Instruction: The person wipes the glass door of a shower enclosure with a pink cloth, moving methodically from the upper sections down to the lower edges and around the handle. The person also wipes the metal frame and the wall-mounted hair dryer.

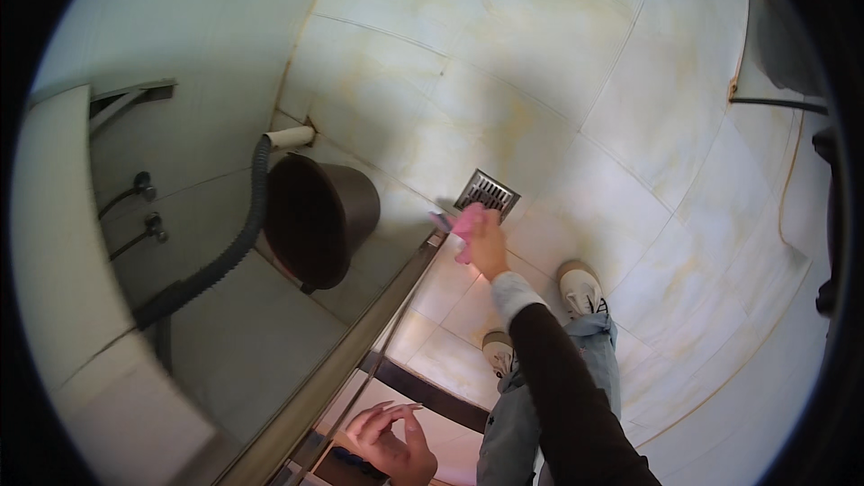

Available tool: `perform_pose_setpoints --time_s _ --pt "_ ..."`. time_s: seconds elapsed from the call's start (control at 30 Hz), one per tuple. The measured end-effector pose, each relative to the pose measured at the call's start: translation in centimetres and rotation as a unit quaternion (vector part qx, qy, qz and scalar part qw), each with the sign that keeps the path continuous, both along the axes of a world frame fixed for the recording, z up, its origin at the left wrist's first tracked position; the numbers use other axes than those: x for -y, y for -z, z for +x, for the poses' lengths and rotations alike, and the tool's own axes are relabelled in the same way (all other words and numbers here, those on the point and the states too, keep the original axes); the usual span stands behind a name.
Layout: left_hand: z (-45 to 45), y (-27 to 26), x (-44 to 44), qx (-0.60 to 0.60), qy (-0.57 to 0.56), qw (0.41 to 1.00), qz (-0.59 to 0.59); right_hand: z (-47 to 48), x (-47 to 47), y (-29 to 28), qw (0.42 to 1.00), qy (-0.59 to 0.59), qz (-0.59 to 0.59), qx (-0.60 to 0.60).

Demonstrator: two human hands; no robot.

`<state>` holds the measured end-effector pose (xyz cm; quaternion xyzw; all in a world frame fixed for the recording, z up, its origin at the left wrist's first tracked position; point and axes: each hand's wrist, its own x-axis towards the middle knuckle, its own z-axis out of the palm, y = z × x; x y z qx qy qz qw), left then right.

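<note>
My right hand (489, 246) grips a crumpled pink cloth (467, 221) at the far end of a long metal-edged bar (358, 332), perhaps the edge of a door panel. A small blurred grey-and-white piece sticks out on the cloth's left; I cannot tell what it is. Behind the hand, a square metal floor drain (487, 190) is partly covered by the cloth and fingers. Lower down, my left hand (395, 442) is raised to the right of the bar, its fingers loosely curled and nothing visible in them.
A dark brown bucket (361, 206) lies tipped beside a grey corrugated drain hose (223, 263), which joins a white wall pipe (291, 137). Two metal valves (150, 206) sit on the left wall. My shoes stand on the tiled floor (540, 115), near a dark threshold strip (432, 391).
</note>
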<state>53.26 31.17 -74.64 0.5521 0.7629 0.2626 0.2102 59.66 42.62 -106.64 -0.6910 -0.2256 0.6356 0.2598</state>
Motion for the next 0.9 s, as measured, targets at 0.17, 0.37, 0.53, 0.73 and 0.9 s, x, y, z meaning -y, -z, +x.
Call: perform_pose_setpoints --time_s 0.17,0.37,0.53,0.73,0.9 --pt "4.2 -9.7 -2.6 0.060 -0.001 0.997 0.041 9.5 -1.1 -14.4 0.969 0.154 0.007 -0.193" --pt "9.2 -27.6 -6.1 0.030 0.031 0.990 0.137 16.7 -4.2 -39.0 0.828 0.200 0.055 -0.521" --pt "8.8 -42.5 -3.5 -0.063 0.016 0.963 0.261 18.7 -5.8 -59.0 0.827 -0.004 0.012 -0.562" --pt "4.9 -55.6 2.4 -0.318 -0.156 0.841 0.409 14.2 -5.5 -75.6 0.812 -0.140 0.267 -0.500" --pt "2.3 -61.9 2.3 -0.295 -0.210 0.839 0.407 4.9 -3.3 -87.2 0.665 -0.310 0.479 -0.482"
